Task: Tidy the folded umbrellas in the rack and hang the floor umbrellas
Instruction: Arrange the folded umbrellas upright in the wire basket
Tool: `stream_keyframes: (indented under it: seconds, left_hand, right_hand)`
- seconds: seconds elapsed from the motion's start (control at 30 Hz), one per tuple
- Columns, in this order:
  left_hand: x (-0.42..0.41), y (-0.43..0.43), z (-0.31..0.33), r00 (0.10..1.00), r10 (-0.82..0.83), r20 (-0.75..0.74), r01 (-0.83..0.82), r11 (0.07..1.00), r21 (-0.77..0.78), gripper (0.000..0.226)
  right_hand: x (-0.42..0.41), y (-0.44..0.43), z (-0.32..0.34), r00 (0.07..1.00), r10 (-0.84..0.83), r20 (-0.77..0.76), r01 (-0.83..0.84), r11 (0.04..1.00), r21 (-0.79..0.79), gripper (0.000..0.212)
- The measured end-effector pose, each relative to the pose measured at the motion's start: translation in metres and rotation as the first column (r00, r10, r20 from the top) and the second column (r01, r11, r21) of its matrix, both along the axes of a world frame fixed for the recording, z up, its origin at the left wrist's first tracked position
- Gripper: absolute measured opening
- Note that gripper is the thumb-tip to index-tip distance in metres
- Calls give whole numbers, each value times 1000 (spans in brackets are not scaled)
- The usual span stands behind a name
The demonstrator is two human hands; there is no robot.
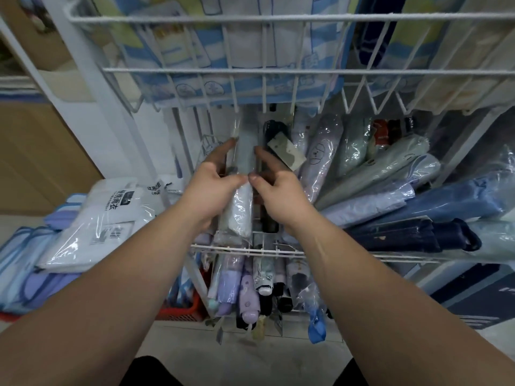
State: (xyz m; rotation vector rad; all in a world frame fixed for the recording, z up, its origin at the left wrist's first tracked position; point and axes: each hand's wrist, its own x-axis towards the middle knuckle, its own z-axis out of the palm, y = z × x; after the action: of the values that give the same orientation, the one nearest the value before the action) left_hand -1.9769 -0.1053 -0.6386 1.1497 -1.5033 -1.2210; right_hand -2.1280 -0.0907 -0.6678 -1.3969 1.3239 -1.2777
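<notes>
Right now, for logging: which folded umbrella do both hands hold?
The pale-blue plastic-wrapped umbrella, gripped by left hand and right hand; a black umbrella lies alongside.

On wire rack shelf point(334, 253): left grip point(211, 188), right grip point(278, 197) hold plastic-wrapped pale umbrella point(241, 210).

Left forearm point(117, 288): bare, enters from the lower left corner, reaches forward and up to the middle.
Right forearm point(362, 274): bare, enters from the lower right corner, converges on the left one.
Left hand point(211, 188): back of hand up, fingers point(220, 151) extended forward along the left flank of the pale wrapped umbrella point(241, 207), thumb point(237, 179) laid across its top; pinches it.
Right hand point(278, 196): mirrored; fingers point(266, 157) down the right flank, thumb point(257, 180) on top.
Thumbs: tips almost touching.
Wrists: both straight, just beyond the front rail of the wire shelf point(281, 249), near its left end.
</notes>
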Motion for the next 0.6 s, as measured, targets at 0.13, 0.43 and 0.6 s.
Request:
stream_keyframes:
  seconds: [0.13, 0.43, 0.6]
  left_hand:
    - [22, -4, -6, 971, 67, 231, -62, 998, -29, 82]
    - [22, 0, -16, 542, 254, 801, -73, 964, -256, 55]
    - [33, -1, -28, 800, 213, 561, -121, 973, -197, 51]
  right_hand:
    - [25, -9, -10, 996, 40, -84, -34, 997, 64, 55]
    - [-7, -14, -31, 780, -360, -513, 389, 920, -53, 46]
    - [-17, -22, -31, 876, -249, -413, 325, 937, 126, 59]
